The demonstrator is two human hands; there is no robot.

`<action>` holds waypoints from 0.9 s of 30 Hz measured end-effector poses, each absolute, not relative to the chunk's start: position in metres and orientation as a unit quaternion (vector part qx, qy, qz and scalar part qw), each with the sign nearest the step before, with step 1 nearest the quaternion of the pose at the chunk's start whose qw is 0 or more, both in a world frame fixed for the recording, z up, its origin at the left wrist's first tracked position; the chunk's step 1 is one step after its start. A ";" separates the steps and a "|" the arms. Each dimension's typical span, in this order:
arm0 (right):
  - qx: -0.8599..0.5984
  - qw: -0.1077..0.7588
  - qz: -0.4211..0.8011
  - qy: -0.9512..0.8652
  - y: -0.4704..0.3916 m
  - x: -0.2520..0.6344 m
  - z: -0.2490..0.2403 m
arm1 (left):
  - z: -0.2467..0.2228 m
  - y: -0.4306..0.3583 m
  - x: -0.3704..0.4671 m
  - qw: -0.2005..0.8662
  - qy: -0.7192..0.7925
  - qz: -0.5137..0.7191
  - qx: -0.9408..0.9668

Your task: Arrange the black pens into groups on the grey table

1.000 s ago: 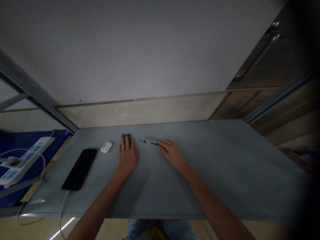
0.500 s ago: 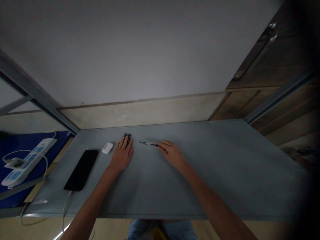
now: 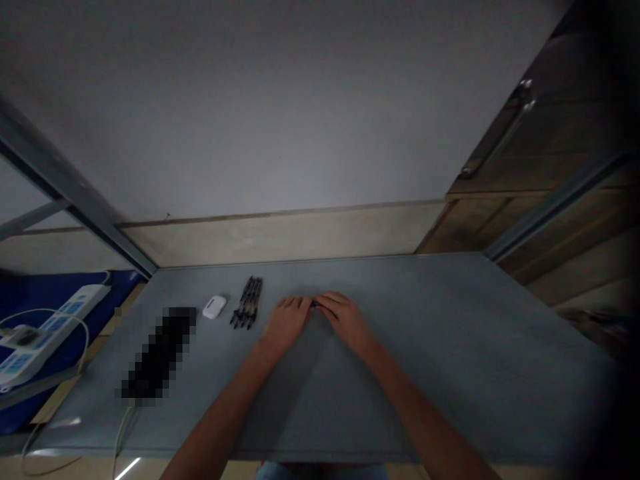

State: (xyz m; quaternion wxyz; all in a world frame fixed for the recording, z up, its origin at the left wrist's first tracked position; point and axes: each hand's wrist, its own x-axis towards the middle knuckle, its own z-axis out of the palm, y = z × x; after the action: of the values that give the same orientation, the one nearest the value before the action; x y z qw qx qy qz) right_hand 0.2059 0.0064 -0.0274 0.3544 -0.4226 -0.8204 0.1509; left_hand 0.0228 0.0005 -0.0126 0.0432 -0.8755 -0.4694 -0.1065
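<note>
Bare hands [image 3: 287, 325], bare forearms [image 3: 415, 410], blue legwear [image 3: 323, 472] partly visible

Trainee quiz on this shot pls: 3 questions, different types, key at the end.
1. True or false: the white case lies between the pixelated dark shape and the dark pens.
2. Where the left hand and right hand come together, what shows between them?
A) the white case
B) a slim dark item
C) a charging plug
3. Fill in the colour: the power strip lies on a ____ surface.

Key: 1 true; 2 B; 3 blue
</note>
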 end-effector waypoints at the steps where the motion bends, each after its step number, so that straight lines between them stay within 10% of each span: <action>1: -0.423 0.349 0.151 -0.822 0.006 0.206 -0.028 | -0.016 0.001 0.024 0.041 -0.475 -0.100 -0.873; 17: -0.391 0.211 0.104 -0.890 0.002 0.201 -0.026 | -0.013 -0.005 0.007 -0.029 -0.467 -0.065 -0.882; 27: -0.475 0.279 0.183 -0.815 0.000 0.199 -0.021 | -0.008 -0.008 0.006 -0.025 -0.465 -0.110 -0.878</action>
State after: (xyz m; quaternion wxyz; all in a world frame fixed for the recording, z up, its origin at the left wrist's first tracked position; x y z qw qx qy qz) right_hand 0.1987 -0.0002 -0.0211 0.2787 -0.4747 -0.8146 0.1827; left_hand 0.0058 -0.0077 -0.0079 -0.0254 -0.8780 -0.4651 -0.1099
